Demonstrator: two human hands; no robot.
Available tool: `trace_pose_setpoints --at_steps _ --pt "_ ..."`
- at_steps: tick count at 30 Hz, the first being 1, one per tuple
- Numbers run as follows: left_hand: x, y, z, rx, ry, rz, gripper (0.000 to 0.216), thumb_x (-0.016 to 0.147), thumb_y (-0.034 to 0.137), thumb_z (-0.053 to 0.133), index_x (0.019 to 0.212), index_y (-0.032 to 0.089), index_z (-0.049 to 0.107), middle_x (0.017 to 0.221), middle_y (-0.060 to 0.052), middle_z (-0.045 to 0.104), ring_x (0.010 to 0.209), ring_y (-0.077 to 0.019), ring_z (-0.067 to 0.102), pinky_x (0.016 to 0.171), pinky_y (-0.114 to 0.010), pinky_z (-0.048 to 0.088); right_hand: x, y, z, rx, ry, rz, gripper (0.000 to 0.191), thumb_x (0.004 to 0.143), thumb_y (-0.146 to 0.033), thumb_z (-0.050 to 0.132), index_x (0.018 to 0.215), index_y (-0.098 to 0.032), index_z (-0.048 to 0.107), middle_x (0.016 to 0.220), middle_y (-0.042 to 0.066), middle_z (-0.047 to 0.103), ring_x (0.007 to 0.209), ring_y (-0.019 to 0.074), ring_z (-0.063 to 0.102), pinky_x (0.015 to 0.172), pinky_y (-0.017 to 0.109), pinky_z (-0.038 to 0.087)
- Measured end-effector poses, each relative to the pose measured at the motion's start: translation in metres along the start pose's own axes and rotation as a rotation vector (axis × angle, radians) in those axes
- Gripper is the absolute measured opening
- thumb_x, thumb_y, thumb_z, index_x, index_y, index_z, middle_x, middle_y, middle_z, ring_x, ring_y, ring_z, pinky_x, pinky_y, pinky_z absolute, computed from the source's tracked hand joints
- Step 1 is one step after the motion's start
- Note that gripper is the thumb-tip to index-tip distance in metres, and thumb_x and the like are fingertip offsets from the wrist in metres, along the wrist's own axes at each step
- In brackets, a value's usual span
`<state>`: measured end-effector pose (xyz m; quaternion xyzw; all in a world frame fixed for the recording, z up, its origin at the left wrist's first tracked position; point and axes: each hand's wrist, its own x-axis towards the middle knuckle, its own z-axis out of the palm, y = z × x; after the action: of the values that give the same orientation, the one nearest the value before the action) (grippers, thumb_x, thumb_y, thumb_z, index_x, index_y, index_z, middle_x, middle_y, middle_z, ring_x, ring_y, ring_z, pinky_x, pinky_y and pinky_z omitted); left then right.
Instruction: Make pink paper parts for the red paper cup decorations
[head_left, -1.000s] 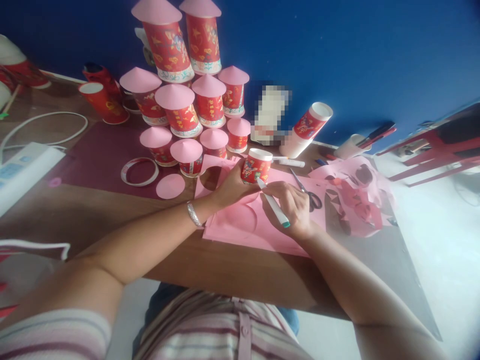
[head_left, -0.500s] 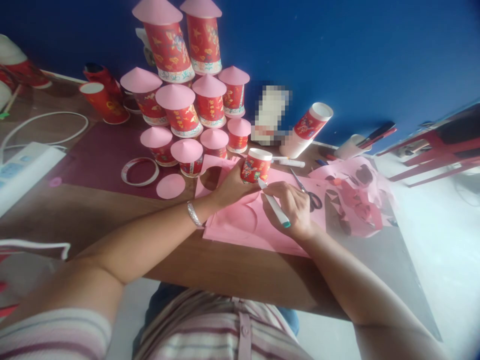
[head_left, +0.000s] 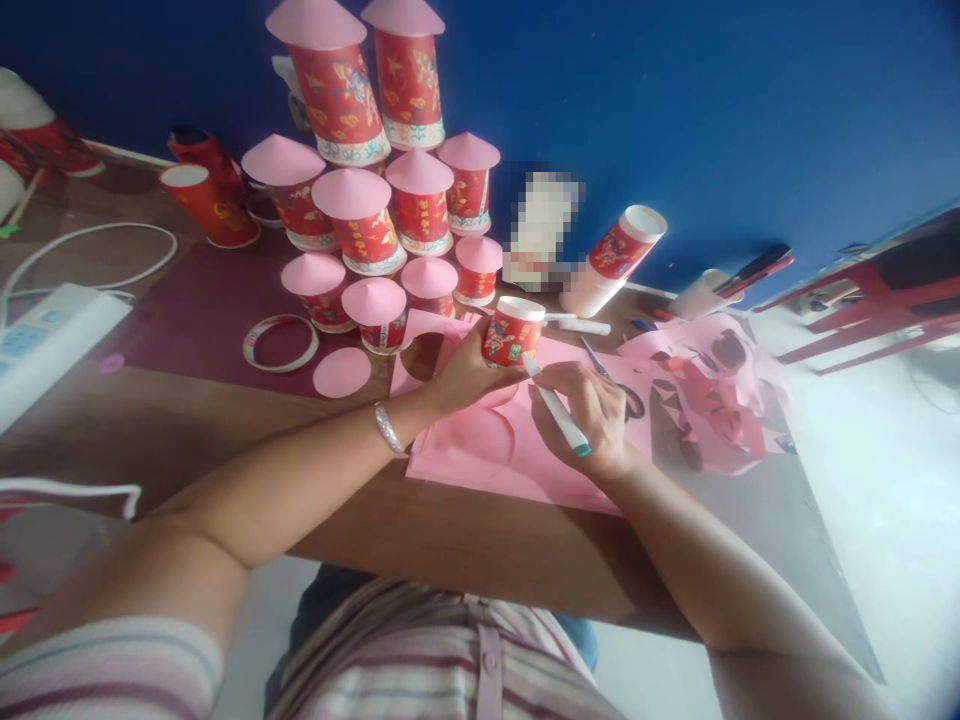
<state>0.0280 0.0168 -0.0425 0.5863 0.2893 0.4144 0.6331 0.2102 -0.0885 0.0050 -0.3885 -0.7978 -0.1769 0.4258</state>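
Note:
My left hand (head_left: 459, 375) is wrapped round a small red patterned paper cup (head_left: 513, 330) that stands upside down on a pink paper sheet (head_left: 495, 450). My right hand (head_left: 589, 412) grips a white marker pen (head_left: 556, 408) with a teal end, its tip against the base of the cup on the right side. A traced circle shows faintly on the pink sheet below the cup. A silver bracelet (head_left: 388, 428) sits on my left wrist.
Behind the cup stand several red cups with pink cone lids (head_left: 360, 215), stacked in tiers. A pink paper disc (head_left: 341, 372) and a tape ring (head_left: 280, 343) lie to the left. Scissors (head_left: 626, 395), pink scraps (head_left: 712, 385), a lying cup stack (head_left: 615, 255) and a power strip (head_left: 45, 340) surround them.
My right hand and the marker have shifted slightly to the right round the cup's base. The left hand and cup stay in place.

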Motion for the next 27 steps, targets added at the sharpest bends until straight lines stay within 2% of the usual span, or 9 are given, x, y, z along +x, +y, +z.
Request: trace_pose_setpoints --at_steps 5,15,22,27 --pt "0.0004 -0.0022 -0.0011 0.003 -0.013 0.007 0.093 0.066 0.063 0.115 0.133 0.023 0.065 0.131 -0.013 0.081 0.122 -0.0315 0.079 0.107 -0.049 0.065 0.0017 -0.0003 0.0007 -0.004 0.001 0.007 0.021 0.109 -0.007 0.066 0.123 -0.023 0.066 0.095 0.004 0.081 0.081 0.0196 0.083 0.066 0.030 0.065" --pt "-0.0004 0.0024 0.0010 0.011 -0.010 -0.001 0.094 0.065 0.068 0.114 0.131 0.022 0.065 0.134 -0.014 0.080 0.125 -0.0336 0.078 0.110 -0.051 0.064 -0.0034 0.0011 0.0007 0.031 -0.045 0.013 0.028 0.108 -0.009 0.063 0.131 -0.024 0.067 0.100 0.004 0.083 0.085 0.0219 0.084 0.069 0.034 0.067" --pt "-0.0017 0.0036 0.0011 0.034 0.023 -0.028 0.093 0.061 0.065 0.116 0.127 0.023 0.066 0.130 -0.013 0.080 0.124 -0.0342 0.077 0.108 -0.051 0.064 -0.0021 -0.0001 0.0000 0.056 -0.046 0.015 0.029 0.106 -0.008 0.066 0.130 -0.025 0.068 0.100 0.004 0.084 0.083 0.0219 0.083 0.070 0.033 0.066" --pt "-0.0008 0.0021 0.0010 0.007 0.000 -0.017 0.094 0.062 0.064 0.115 0.129 0.023 0.065 0.129 -0.012 0.080 0.121 -0.0321 0.078 0.105 -0.048 0.066 -0.0014 0.0002 -0.0004 0.061 -0.032 -0.004 0.026 0.108 -0.009 0.067 0.128 -0.025 0.068 0.101 0.005 0.084 0.084 0.0216 0.083 0.069 0.033 0.066"
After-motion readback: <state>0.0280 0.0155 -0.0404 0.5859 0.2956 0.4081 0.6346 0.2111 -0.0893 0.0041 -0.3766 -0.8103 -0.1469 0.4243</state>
